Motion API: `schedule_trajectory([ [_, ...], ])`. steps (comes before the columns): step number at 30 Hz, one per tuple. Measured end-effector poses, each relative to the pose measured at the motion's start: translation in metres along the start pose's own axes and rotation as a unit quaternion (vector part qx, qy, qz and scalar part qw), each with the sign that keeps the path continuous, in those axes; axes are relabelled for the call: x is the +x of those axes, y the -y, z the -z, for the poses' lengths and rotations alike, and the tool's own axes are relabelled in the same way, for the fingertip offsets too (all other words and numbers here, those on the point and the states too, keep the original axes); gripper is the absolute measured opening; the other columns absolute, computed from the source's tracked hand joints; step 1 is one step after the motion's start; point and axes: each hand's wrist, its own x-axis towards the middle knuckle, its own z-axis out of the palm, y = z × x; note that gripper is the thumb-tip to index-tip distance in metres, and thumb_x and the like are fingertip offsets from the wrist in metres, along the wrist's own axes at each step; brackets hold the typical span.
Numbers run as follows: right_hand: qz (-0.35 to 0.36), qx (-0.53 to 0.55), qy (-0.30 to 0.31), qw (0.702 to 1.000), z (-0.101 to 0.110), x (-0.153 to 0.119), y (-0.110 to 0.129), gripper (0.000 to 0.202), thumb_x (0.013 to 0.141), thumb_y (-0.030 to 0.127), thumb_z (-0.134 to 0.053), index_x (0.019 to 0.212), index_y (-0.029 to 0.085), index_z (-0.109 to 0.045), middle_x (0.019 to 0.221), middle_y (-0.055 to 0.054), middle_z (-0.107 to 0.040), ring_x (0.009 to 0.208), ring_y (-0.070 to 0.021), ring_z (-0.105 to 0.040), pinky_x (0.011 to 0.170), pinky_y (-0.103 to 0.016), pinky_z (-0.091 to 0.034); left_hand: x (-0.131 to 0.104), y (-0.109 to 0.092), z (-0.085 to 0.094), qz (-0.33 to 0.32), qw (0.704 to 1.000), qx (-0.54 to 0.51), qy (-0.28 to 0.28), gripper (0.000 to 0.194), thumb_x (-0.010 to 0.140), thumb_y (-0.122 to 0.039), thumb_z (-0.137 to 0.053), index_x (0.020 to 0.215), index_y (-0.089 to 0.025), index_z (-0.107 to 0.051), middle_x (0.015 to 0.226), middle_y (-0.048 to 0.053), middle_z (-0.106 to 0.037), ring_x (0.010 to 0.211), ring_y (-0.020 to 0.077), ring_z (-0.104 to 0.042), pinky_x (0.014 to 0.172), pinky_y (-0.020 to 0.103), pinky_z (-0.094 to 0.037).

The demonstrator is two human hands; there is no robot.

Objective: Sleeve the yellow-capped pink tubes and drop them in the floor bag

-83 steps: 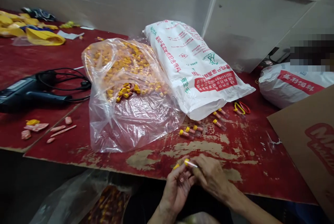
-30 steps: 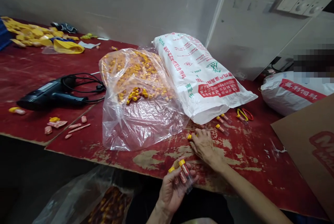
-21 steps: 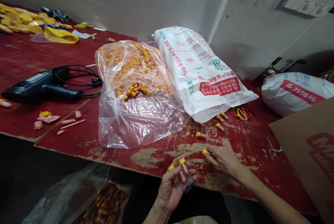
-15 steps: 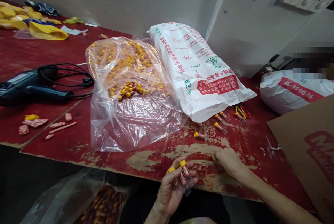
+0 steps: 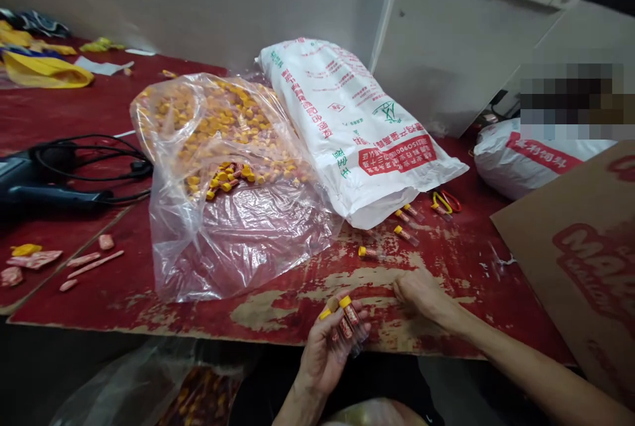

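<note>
My left hand [image 5: 322, 350] is closed around a few small clear tubes [image 5: 351, 313] with yellow caps and red-and-white labels, just over the front edge of the table. To its right, my right hand [image 5: 421, 292] lies curled on the worn red tabletop, fingers bent inward; whatever they may hold is hidden. Beyond it, a loose yellow-capped tube [image 5: 370, 253] lies on its side. Another tube [image 5: 407, 235] rests slightly further back, near the lower end of a white printed sack [image 5: 362, 128].
A clear plastic bag [image 5: 238, 241] full of yellow-capped pieces spreads over the table [image 5: 282, 310]. At left lie a corded heat gun [image 5: 59, 191] and pink scraps [image 5: 82, 259]. Scissors [image 5: 446, 201] lie right of the sack. A cardboard box [image 5: 550, 247] stands at right.
The view has swung right, so the table's contents sit further left in the picture. Both hands keep nearly the same pose, and the tubes stay in my left hand.
</note>
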Motion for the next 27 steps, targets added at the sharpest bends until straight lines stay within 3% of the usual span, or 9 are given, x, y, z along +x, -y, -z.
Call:
schedule_trajectory([
  [3, 0.041, 0.159, -0.063, 0.984, -0.001, -0.013, 0.013, 0.041, 0.095, 0.026, -0.027, 0.073, 0.016, -0.060, 0.071, -0.003, -0.063, 0.064, -0.0125, -0.056, 0.060, -0.022, -0.039, -0.010, -0.001, 0.008, -0.021, 1.000, 0.010, -0.004, 0.047, 0.073, -0.010, -0.065, 0.118, -0.018, -0.053, 0.090, 0.008, -0.070, 0.085, 0.0234, -0.068, 0.084, 0.044, -0.052],
  [6, 0.094, 0.405, -0.116, 0.902, -0.008, -0.024, 0.049, 0.036, 0.096, 0.032, -0.026, 0.090, 0.017, -0.058, 0.085, -0.004, -0.064, 0.079, -0.0139, -0.059, 0.071, -0.024, -0.046, -0.018, 0.000, 0.013, -0.050, 0.999, 0.019, -0.002, 0.041, 0.070, -0.012, -0.071, 0.108, -0.017, -0.057, 0.092, 0.008, -0.069, 0.083, 0.0220, -0.068, 0.080, 0.041, -0.053],
  [8, 0.134, 0.472, -0.123, 0.862, -0.011, -0.028, 0.079, 0.028, 0.095, 0.032, -0.032, 0.103, 0.019, -0.056, 0.097, -0.005, -0.064, 0.088, -0.0142, -0.060, 0.078, -0.025, -0.048, -0.021, 0.000, 0.015, -0.081, 0.997, 0.009, 0.005, 0.038, 0.068, -0.014, -0.074, 0.102, -0.017, -0.058, 0.093, 0.006, -0.068, 0.082, 0.0193, -0.067, 0.077, 0.035, -0.053],
  [12, 0.268, 0.372, -0.214, 0.863, -0.014, -0.031, 0.131, 0.025, 0.090, 0.023, -0.044, 0.113, 0.021, -0.054, 0.110, -0.008, -0.060, 0.101, -0.0189, -0.056, 0.089, -0.034, -0.048, -0.026, -0.009, 0.023, -0.166, 0.985, -0.026, -0.031, 0.045, 0.058, -0.013, -0.080, 0.099, -0.017, -0.061, 0.082, 0.001, -0.067, 0.071, 0.0106, -0.063, 0.070, 0.021, -0.049],
  [16, 0.385, 0.313, -0.244, 0.833, -0.012, -0.029, 0.153, 0.043, 0.087, 0.018, -0.047, 0.130, 0.019, -0.043, 0.116, -0.011, -0.057, 0.107, -0.0195, -0.053, 0.089, -0.034, -0.049, -0.053, -0.027, 0.046, -0.218, 0.974, 0.003, -0.064, 0.052, 0.053, -0.011, -0.080, 0.103, -0.018, -0.063, 0.078, 0.001, -0.067, 0.068, 0.0124, -0.063, 0.067, 0.022, -0.049],
  [20, 0.363, 0.295, -0.306, 0.829, -0.011, -0.014, 0.138, 0.037, 0.089, 0.015, -0.042, 0.125, 0.019, -0.049, 0.110, -0.011, -0.060, 0.104, -0.0192, -0.056, 0.086, -0.035, -0.050, -0.088, -0.052, 0.099, -0.245, 0.960, 0.023, -0.136, 0.052, 0.054, -0.021, -0.079, 0.103, -0.019, -0.063, 0.088, 0.005, -0.070, 0.075, 0.0209, -0.066, 0.071, 0.036, -0.054],
  [22, 0.286, 0.283, -0.349, 0.846, -0.015, -0.001, 0.117, 0.034, 0.089, 0.015, -0.039, 0.119, 0.019, -0.054, 0.107, -0.011, -0.060, 0.101, -0.0193, -0.057, 0.086, -0.036, -0.050, -0.092, -0.069, 0.136, -0.241, 0.941, -0.003, -0.236, 0.055, 0.049, -0.018, -0.079, 0.101, -0.020, -0.062, 0.084, 0.004, -0.071, 0.073, 0.0214, -0.066, 0.070, 0.036, -0.054],
  [25, 0.147, 0.242, -0.401, 0.871, -0.025, 0.020, 0.074, 0.031, 0.090, 0.018, -0.038, 0.113, 0.018, -0.059, 0.106, -0.011, -0.059, 0.102, -0.0207, -0.055, 0.090, -0.040, -0.047, -0.082, -0.088, 0.184, -0.197, 0.902, 0.021, -0.383, 0.048, 0.050, -0.018, -0.076, 0.096, -0.021, -0.064, 0.056, -0.003, -0.063, 0.054, 0.0192, -0.062, 0.056, 0.033, -0.052],
  [27, 0.083, 0.189, -0.413, 0.887, -0.031, 0.032, 0.049, 0.030, 0.090, 0.020, -0.038, 0.111, 0.016, -0.060, 0.107, -0.012, -0.058, 0.102, -0.0223, -0.052, 0.092, -0.042, -0.044, -0.079, -0.088, 0.204, -0.211, 0.874, 0.084, -0.431, 0.036, 0.055, -0.024, -0.075, 0.089, -0.022, -0.065, 0.043, -0.006, -0.052, 0.042, 0.0185, -0.054, 0.048, 0.032, -0.047],
])
